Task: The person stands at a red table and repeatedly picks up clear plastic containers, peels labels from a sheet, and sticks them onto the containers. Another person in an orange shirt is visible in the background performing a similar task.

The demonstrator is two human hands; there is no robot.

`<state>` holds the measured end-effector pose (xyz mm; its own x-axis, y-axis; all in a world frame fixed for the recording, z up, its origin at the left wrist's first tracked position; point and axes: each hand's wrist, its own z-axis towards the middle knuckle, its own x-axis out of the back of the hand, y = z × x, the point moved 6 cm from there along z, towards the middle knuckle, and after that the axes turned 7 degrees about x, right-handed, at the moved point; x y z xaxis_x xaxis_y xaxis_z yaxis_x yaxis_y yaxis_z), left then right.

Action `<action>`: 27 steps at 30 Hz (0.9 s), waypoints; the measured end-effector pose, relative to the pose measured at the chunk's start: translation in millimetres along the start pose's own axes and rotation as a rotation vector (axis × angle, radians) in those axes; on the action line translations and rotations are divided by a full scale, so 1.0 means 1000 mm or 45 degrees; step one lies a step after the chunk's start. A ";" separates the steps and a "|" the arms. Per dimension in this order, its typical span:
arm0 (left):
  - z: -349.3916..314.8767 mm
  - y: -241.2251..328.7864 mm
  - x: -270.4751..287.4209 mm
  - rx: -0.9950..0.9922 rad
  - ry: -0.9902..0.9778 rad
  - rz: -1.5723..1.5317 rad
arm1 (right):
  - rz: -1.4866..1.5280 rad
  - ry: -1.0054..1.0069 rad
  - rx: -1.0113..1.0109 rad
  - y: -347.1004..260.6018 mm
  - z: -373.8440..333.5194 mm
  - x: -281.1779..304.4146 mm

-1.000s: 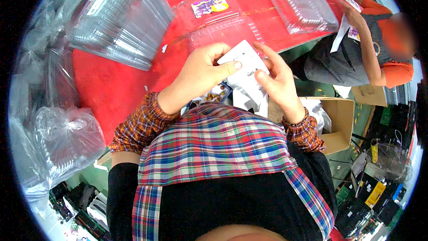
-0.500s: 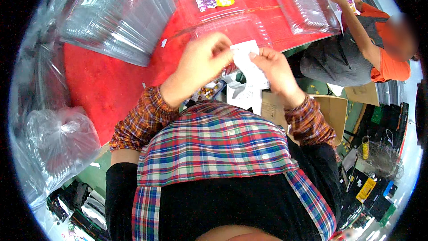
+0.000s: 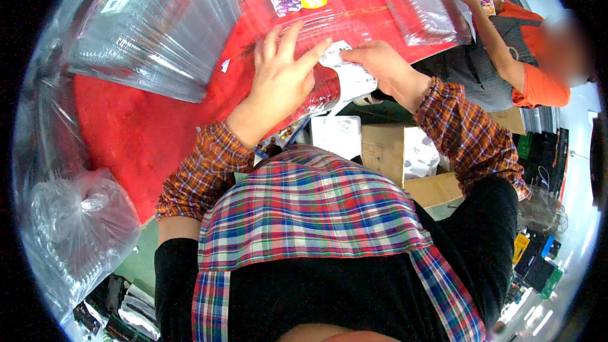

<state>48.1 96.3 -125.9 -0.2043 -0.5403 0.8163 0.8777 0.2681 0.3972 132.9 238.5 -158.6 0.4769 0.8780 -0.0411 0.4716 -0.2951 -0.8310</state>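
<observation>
My left hand [image 3: 275, 82] has its fingers spread over a clear plastic clamshell box [image 3: 322, 94] at the near edge of the red table; the index fingertip reaches to a white label strip. That strip [image 3: 356, 81] lies partly over the box and hangs past the table edge. My right hand [image 3: 392, 71] pinches it at its right side, the thumb stretched along its upper part. Just beyond my left fingers, a clear lid [image 3: 339, 4] carries a purple and yellow sticker with grapes [image 3: 297, 0].
A tall stack of clear containers [image 3: 158, 31] stands at the left, above a tied plastic bag [image 3: 82, 215]. More clear boxes [image 3: 421, 9] lie at the right, near a co-worker in an orange top [image 3: 538, 79]. Below the edge are a white tray [image 3: 335, 134] and a cardboard box [image 3: 383, 152].
My left hand has gone from a curled grip near the strip to spread fingers over the box. The strip and my right hand have shifted slightly; the strip now rests against the box.
</observation>
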 end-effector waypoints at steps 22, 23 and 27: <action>0.030 0.015 0.032 0.155 -0.557 -0.222 | 0.185 0.051 0.069 0.130 -0.121 0.037; 0.035 0.016 0.055 0.115 -0.501 -0.234 | 0.216 0.048 0.074 0.133 -0.119 0.037; 0.046 0.036 0.200 -0.044 -0.179 -0.713 | 0.310 0.047 0.097 0.135 -0.115 0.036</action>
<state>19.4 34.6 71.0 -0.6953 -0.4807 0.5343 0.6324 -0.0558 0.7726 298.6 186.6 -208.8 0.5970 0.7697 -0.2261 0.2831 -0.4658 -0.8384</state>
